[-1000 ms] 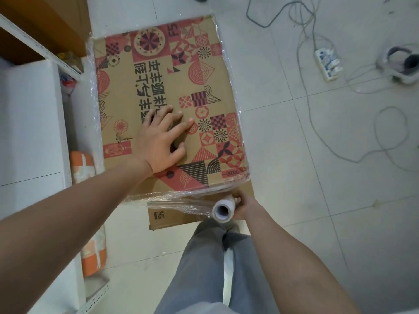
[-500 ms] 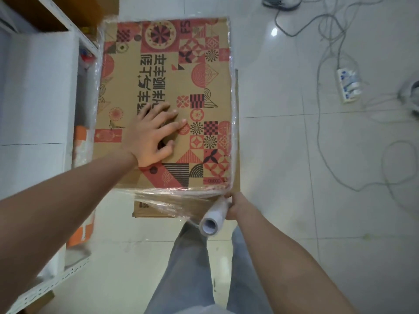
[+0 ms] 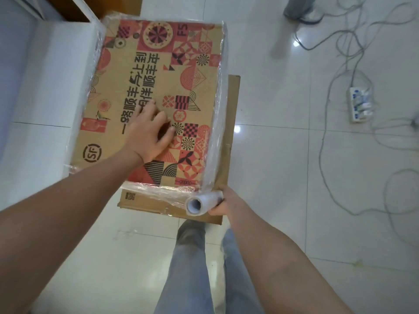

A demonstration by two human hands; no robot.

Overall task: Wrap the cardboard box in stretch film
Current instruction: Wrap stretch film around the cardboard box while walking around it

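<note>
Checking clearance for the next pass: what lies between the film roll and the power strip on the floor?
In the head view, between the film roll and the power strip: the right hand holding the roll, then bare tile floor.

My head-worn camera looks steeply down, close over the cardboard box (image 3: pixel 154 98), my legs near, tiled floor (image 3: pixel 283 155) stretching far right.

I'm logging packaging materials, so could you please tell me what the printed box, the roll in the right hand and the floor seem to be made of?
Printed box: brown corrugated cardboard, matte, with red and black print.
Roll: thin clear plastic film, glossy and wrinkled where it stretches along the box edges; the core looks like white card or plastic, hard to tell.
Floor: glazed tile, probably ceramic, given its grout lines and light glare.
</note>
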